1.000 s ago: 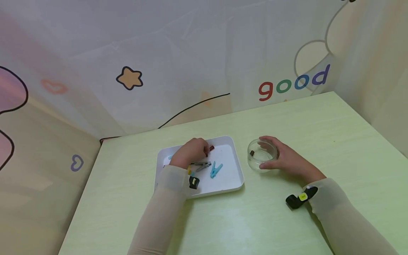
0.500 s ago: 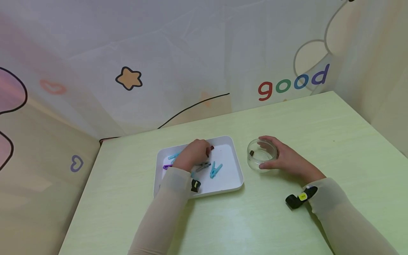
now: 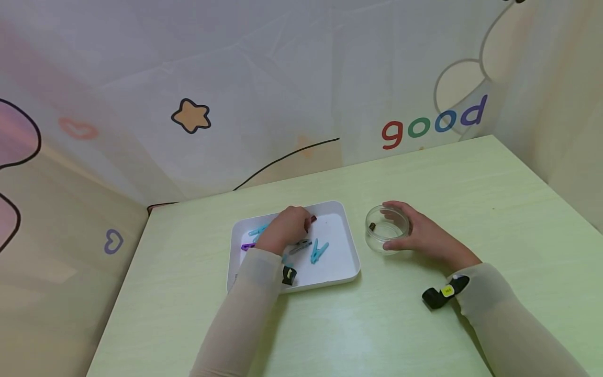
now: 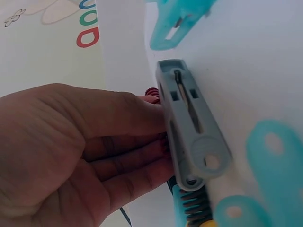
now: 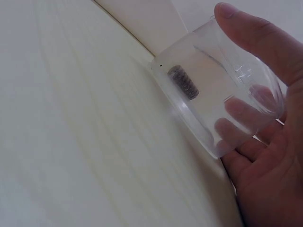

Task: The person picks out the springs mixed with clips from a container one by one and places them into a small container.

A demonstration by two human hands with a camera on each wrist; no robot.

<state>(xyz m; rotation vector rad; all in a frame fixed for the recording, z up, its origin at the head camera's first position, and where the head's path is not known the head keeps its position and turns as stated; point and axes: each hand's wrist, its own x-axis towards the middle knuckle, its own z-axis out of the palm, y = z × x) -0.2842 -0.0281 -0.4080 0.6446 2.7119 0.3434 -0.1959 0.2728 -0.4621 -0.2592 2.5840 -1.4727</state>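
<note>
Showing at one o'clock in the white tray [image 3: 339,268], a red spring [image 3: 313,219] is being partly covered by the left hand [image 3: 286,229]. Its fingers are curling inward, but the fingertips are being screened by a grey clip [image 4: 201,142]; whether the spring is being pinched cannot be told. A turquoise clip [image 3: 319,252] is lying at three o'clock in the tray, and a purple clip [image 3: 247,246] at nine. At three o'clock from the tray, a clear jar [image 3: 387,231] is being gripped by the right hand [image 3: 426,238], thumb and fingers clasping its wall. Inside the jar, a dark spring [image 3: 372,226] is lying at nine o'clock.
</note>
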